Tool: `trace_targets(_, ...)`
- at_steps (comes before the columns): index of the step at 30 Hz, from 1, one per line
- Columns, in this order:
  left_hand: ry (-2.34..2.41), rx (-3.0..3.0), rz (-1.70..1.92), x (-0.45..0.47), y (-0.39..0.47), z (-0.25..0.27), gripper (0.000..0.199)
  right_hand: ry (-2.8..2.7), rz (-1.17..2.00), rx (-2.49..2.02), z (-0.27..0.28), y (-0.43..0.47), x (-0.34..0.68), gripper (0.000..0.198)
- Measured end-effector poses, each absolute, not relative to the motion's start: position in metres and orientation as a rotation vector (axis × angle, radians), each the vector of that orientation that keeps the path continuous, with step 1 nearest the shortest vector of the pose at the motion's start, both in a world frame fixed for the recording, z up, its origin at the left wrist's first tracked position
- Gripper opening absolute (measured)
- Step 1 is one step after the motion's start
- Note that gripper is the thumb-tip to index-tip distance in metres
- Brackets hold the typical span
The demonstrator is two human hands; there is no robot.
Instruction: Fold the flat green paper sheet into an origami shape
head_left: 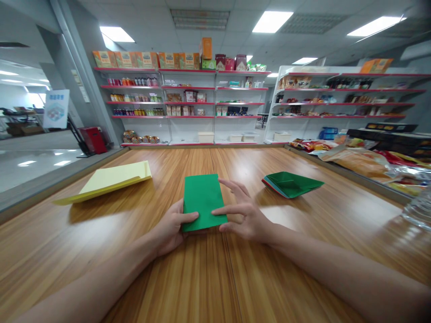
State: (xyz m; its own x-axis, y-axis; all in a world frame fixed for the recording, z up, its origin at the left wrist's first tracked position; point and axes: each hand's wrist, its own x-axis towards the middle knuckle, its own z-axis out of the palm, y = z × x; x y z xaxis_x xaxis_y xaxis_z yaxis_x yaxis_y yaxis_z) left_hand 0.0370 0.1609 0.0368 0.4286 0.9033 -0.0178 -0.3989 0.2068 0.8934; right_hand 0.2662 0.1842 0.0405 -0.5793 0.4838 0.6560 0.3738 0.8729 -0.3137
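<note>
- The green paper [204, 195] is held up over the wooden table [188, 287], near the middle of the view, its lower edge toward the person
- The left hand [173, 229] grips its lower left part, thumb pressed on top and the other fingers mostly hidden underneath
- The right hand [247, 213] is loosely spread at the right edge, one fingertip lying on the sheet, another by the upper right corner and the thumb by the lower right one
- Well apart on the left lies a pale yellow paper stack [116, 177], its near edge lifted off the table
- To the right, beyond the right hand, sits a folded dark-green paper piece [291, 185], with red and light blue layers showing under its left side
- A clear plastic object [419, 211], cut off by the right edge of the view, stands on the table; whether it holds anything I cannot tell
- Bagged packages [360, 161] and black boxes [387, 139] crowd the space past the table's right border
- Behind the table, the left shelving unit [190, 124] carries rows of small bottles [134, 81] and packets, with orange cartons [148, 59] along its top
- Pale bins [206, 137] stand on its bottom shelf, their contents too small to make out
- At far left, a red box [94, 140] stands on the floor near a sign [56, 109]
</note>
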Motion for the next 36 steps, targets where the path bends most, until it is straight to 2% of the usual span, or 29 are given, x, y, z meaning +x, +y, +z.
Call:
trace_targets(8,0.602,0.923,1.059,0.038,0.162,0.034,0.052,-2.404,0.242,-0.654,0.032,0.184,0.263,0.04)
trace_targets(12,0.558,0.976,1.011,0.035,0.161,0.033,0.05,-2.412,0.232,-0.586,0.033,0.186,0.263,0.035)
trace_targets(21,0.526,1.021,0.778,0.029,0.158,0.033,0.047,-2.456,-0.026,-0.393,0.038,0.183,0.264,0.053)
trace_targets(27,0.471,0.983,0.68,0.028,0.16,0.032,0.051,-2.463,-0.028,-0.249,0.035,0.19,0.265,0.042)
trace_targets(36,0.428,0.949,0.82,0.034,0.156,0.036,0.057,-2.402,0.301,-0.274,0.032,0.185,0.259,0.027)
